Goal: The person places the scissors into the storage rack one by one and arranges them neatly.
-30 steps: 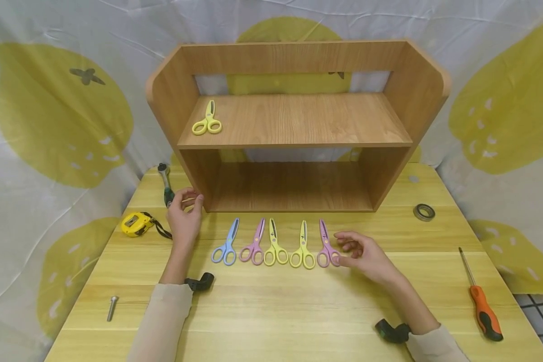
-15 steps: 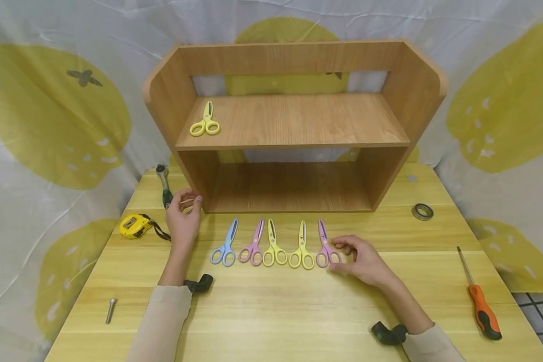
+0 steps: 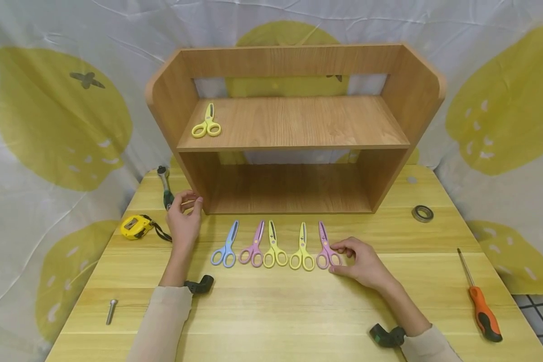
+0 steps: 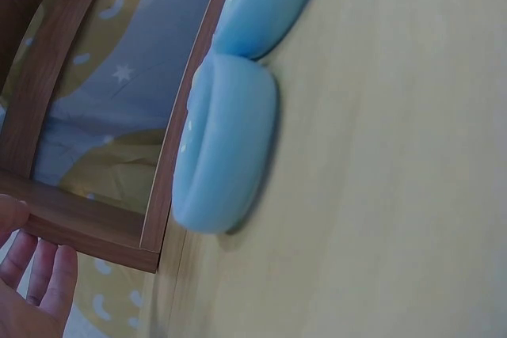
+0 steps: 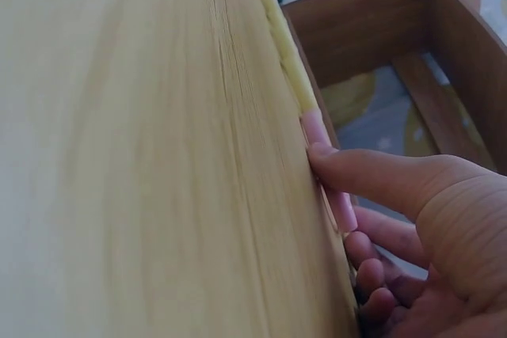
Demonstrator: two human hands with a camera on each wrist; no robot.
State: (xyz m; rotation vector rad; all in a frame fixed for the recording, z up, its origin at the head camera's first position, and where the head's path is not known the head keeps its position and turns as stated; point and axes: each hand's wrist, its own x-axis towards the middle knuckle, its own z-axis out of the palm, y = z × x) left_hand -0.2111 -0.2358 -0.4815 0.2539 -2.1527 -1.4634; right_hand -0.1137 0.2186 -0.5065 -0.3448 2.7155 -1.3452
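— Right hand (image 3: 364,261): where, and on what?
— Resting on the table (image 3: 271,311), thumb and curled fingers pinching the handle loops of the pink scissors (image 3: 327,249) at the right end of the row. Same from the right wrist view: thumb (image 5: 372,176) pressed on the pink handle (image 5: 329,172), fingers tucked under.

— Left hand (image 3: 184,216)?
— Down by the front left corner of the wooden shelf unit (image 3: 294,125), fingers loosely curled, gripping nothing. Touching the wood or just beside it: cannot tell.

— Rest of the row?
— Left of the pink pair: light green scissors (image 3: 302,249), yellow scissors (image 3: 273,249), another pink pair (image 3: 255,249), blue scissors (image 3: 227,249). All flat, blades toward the shelf, just beside one another. Blue handle loop (image 4: 226,148) fills the left wrist view.

— Anything on the shelf?
— One yellow pair (image 3: 206,123), at the left of the upper board.

— Other items on the table?
— Yellow tape measure (image 3: 136,226) and a ratchet handle (image 3: 165,186) to the left, a bolt (image 3: 111,309) near the front left edge, a metal ring (image 3: 423,213) to the right, an orange-handled screwdriver (image 3: 479,299) beyond it.

— Any writing or brand legible?
— Small dark marks on the scissor blades, too small to read. No other lettering readable.
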